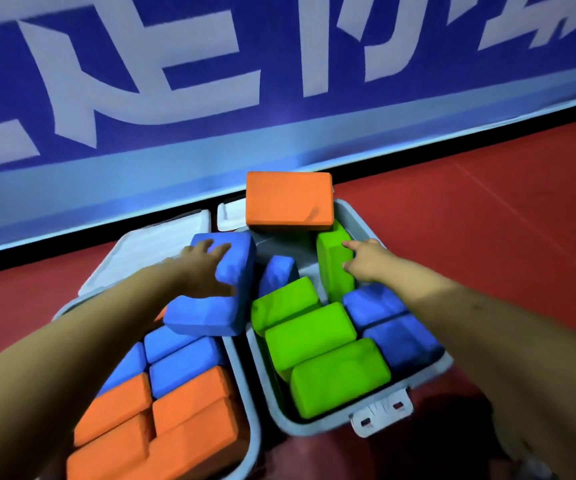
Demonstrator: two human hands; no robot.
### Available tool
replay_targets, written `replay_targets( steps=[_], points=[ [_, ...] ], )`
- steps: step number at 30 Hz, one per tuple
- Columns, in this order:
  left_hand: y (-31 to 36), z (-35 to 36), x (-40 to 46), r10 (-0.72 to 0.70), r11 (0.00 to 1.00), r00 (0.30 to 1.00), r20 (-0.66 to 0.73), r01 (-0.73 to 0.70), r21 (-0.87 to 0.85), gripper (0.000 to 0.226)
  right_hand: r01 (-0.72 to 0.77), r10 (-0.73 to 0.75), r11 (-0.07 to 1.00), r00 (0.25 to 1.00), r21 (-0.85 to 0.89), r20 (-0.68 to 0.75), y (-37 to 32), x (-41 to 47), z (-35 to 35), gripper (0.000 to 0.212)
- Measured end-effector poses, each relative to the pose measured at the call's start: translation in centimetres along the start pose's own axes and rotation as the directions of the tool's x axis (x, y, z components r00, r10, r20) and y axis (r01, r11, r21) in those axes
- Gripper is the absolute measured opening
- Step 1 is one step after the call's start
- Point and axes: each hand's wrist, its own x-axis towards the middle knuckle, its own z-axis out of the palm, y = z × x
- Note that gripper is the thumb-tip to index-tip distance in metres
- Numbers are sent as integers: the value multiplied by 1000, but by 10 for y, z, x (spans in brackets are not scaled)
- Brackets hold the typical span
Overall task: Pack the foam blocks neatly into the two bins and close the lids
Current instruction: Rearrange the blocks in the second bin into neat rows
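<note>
Two grey bins sit side by side on the red floor, lids open. The left hand [207, 268] grips a big blue block [222, 282] on top of the left bin [245, 410]. The right hand [366, 261] holds an upright green block [331, 265] in the right bin [428, 370]
</note>
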Motion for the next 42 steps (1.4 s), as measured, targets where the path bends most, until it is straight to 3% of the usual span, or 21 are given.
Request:
replay_targets(
  steps=[3, 6, 9, 12, 15, 19, 21, 24, 27, 30, 35, 38, 40, 42],
  points=[
    [-26, 22, 48, -197, 944, 979, -52, 176, -278, 114, -55, 55, 998, 998, 15, 7, -2, 60, 6, 61],
    [-43, 36, 102, -378, 751, 926, -19, 295, -590, 117, -136, 133, 988, 990, 68, 48, 4, 126, 28, 72],
    [-60, 54, 133, -450, 587, 888, 96, 375, -718, 117, -218, 212, 970, 975, 108, 66, 5, 169, 55, 91],
    [-78, 73, 143, -381, 458, 885, 269, 433, -776, 118, -289, 292, 955, 956, 62, -37, -3, 185, 66, 93],
    [-88, 77, 138, -264, 296, 903, 339, 410, -863, 99, -349, 350, 937, 928, 30, -132, -5, 189, 64, 95],
    [-92, 75, 125, -120, 119, 916, 382, 395, -911, 105, -248, 253, 950, 967, -189, 4, 9, 177, 68, 75],
    [-81, 68, 117, -129, 77, 926, 356, 367, -927, 94, -174, 206, 951, 973, -254, 108, 18, 163, 67, 72],
    [-68, 56, 103, -154, 12, 939, 306, 312, -950, 59, -180, 234, 937, 959, -301, 157, 28, 145, 56, 87],
    [-66, 43, 91, -177, -18, 952, 248, 249, -968, 88, -141, 241, 908, 946, -395, 215, 36, 136, 50, 100],
    [-59, 22, 80, -222, 12, 969, 110, 116, -993, 76, -135, 257, 905, 929, -402, 266, 35, 139, 52, 111],
    [-49, 8, 70, -133, 76, 987, -91, -81, -994, 85, -105, 220, 891, 950, -441, 220, 32, 151, 73, 107],
    [-47, 12, 60, -152, 10, 981, -122, -121, -993, 80, -39, 188, 837, 957, -545, 220, 31, 151, 78, 100],
    [-52, 16, 53, -199, -82, 974, -110, -128, -988, 82, 84, 65, 802, 972, -591, 225, 31, 146, 78, 98],
    [-62, 21, 47, -238, -146, 966, -101, -138, -980, 89, 230, -156, 738, 973, -635, 170, 29, 139, 76, 94]
  ],
)
